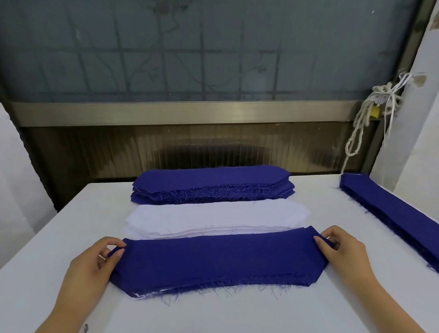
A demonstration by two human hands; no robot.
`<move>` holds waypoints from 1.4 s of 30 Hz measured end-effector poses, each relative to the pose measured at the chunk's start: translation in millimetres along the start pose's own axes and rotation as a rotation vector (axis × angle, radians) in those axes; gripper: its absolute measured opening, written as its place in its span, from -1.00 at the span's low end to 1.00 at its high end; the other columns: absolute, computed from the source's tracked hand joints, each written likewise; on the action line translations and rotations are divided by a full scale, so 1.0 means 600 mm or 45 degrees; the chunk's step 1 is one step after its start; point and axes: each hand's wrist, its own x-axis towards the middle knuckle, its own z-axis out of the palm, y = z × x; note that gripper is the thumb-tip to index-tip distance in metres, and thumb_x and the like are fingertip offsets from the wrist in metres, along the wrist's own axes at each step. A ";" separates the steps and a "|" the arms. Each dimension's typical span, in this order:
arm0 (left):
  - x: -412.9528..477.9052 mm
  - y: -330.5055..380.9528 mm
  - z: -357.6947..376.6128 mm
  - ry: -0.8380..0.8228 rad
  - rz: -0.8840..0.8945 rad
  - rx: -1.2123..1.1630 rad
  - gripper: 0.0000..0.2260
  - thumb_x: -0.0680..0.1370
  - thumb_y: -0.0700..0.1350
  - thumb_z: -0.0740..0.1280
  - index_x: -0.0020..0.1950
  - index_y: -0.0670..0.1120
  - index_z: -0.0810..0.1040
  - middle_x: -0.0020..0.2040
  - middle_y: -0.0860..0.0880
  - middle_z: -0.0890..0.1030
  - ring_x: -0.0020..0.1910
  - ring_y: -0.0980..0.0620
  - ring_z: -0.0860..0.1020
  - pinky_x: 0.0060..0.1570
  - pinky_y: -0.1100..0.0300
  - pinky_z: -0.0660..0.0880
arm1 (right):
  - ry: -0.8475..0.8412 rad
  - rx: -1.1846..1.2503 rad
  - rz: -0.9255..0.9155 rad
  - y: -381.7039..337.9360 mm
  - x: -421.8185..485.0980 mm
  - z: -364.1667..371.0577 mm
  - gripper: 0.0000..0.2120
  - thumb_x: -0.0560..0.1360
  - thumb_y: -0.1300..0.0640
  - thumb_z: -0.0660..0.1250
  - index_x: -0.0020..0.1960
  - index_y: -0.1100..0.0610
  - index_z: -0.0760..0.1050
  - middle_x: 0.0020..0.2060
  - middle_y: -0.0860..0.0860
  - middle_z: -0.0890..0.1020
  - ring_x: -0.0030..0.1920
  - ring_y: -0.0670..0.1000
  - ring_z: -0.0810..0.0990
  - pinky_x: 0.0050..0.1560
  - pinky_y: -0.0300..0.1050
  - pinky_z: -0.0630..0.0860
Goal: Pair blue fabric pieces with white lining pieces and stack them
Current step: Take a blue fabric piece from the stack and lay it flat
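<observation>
Two hands, left and right, pinch opposite ends of a blue fabric piece lying flat on the white desk (white edging peeks out at its near-left corner). Just behind it lie a white lining stack, then a blue stack; long blue strips lie to the right.
</observation>
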 end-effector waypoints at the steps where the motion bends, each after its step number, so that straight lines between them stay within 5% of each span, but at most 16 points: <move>1: 0.000 -0.001 0.001 0.004 0.000 0.010 -0.82 0.54 -0.13 0.38 -0.04 0.19 0.60 -0.24 0.08 0.54 -0.37 0.08 0.48 -0.35 0.32 0.41 | 0.005 0.002 -0.003 -0.001 0.000 0.000 -0.82 0.50 0.16 0.41 -0.25 0.04 0.49 -0.37 -0.01 0.62 -0.29 0.04 0.58 -0.36 -0.32 0.43; 13: -0.004 -0.002 0.003 -0.054 -0.007 0.007 -0.77 0.58 -0.18 0.31 -0.04 0.18 0.58 -0.35 0.06 0.52 -0.39 0.11 0.46 -0.37 0.26 0.38 | -0.011 -0.074 -0.053 -0.007 -0.006 -0.003 -0.84 0.52 0.22 0.36 -0.05 -0.01 0.43 -0.41 0.05 0.49 -0.32 0.06 0.51 -0.32 -0.18 0.39; 20: -0.006 0.003 0.001 -0.011 0.035 0.036 -0.72 0.59 -0.23 0.27 -0.06 0.17 0.58 -0.12 0.25 0.60 -0.17 0.21 0.52 -0.22 0.40 0.39 | -0.036 -0.170 -0.143 -0.008 -0.004 -0.001 -0.83 0.55 0.17 0.31 -0.11 -0.10 0.43 -0.43 0.03 0.51 -0.33 0.04 0.52 -0.32 -0.15 0.43; 25: -0.007 0.003 0.003 -0.014 0.031 0.010 -0.70 0.56 -0.27 0.30 -0.10 0.18 0.57 -0.31 0.02 0.52 -0.29 0.11 0.48 -0.31 0.38 0.37 | -0.002 -0.246 -0.121 -0.004 -0.003 0.001 -0.79 0.54 0.19 0.30 -0.18 -0.10 0.45 -0.36 0.00 0.52 -0.32 0.00 0.52 -0.35 -0.18 0.37; 29: -0.006 0.004 0.000 0.012 0.037 0.042 -0.59 0.53 -0.40 0.26 -0.11 0.16 0.55 -0.16 -0.03 0.51 -0.22 0.05 0.53 -0.17 0.43 0.40 | 0.057 -0.276 -0.176 -0.006 -0.006 -0.001 -0.76 0.53 0.26 0.32 -0.18 -0.06 0.47 -0.21 -0.04 0.46 -0.18 -0.01 0.48 -0.23 -0.16 0.36; 31: -0.005 0.007 -0.002 0.036 0.045 0.064 -0.59 0.54 -0.40 0.23 -0.07 0.14 0.56 -0.05 -0.04 0.53 -0.08 -0.05 0.53 0.01 0.22 0.45 | 0.103 -0.315 -0.228 -0.009 -0.009 -0.001 -0.78 0.52 0.28 0.34 -0.14 -0.04 0.51 -0.14 -0.03 0.47 -0.10 0.03 0.43 -0.13 -0.11 0.35; 34: -0.007 0.027 -0.007 0.034 0.230 0.113 -0.71 0.60 -0.25 0.22 0.12 0.11 0.59 0.14 0.08 0.56 0.15 0.08 0.47 0.22 0.19 0.36 | 0.187 -0.491 -0.481 -0.018 -0.013 -0.005 -0.84 0.48 0.26 0.39 -0.06 0.00 0.59 -0.06 -0.03 0.53 -0.06 0.05 0.43 -0.06 -0.07 0.35; 37: -0.014 0.050 -0.006 -0.278 0.416 0.069 -0.70 0.56 -0.04 0.28 0.26 0.22 0.56 0.29 0.32 0.48 0.36 0.31 0.34 0.33 0.36 0.21 | -0.087 -0.399 -0.755 -0.029 -0.022 -0.006 -0.79 0.51 0.22 0.35 0.03 -0.06 0.61 -0.02 -0.16 0.53 0.01 -0.09 0.46 0.10 -0.23 0.35; 42: -0.019 0.055 0.003 -0.584 0.349 0.119 -0.70 0.48 0.17 0.32 0.20 0.41 0.51 0.28 0.49 0.41 0.37 0.46 0.25 0.39 0.34 0.16 | -0.393 -0.320 -0.704 -0.032 -0.026 -0.007 -0.77 0.55 0.16 0.33 0.05 -0.16 0.59 -0.02 -0.25 0.52 0.06 -0.13 0.49 0.14 -0.36 0.34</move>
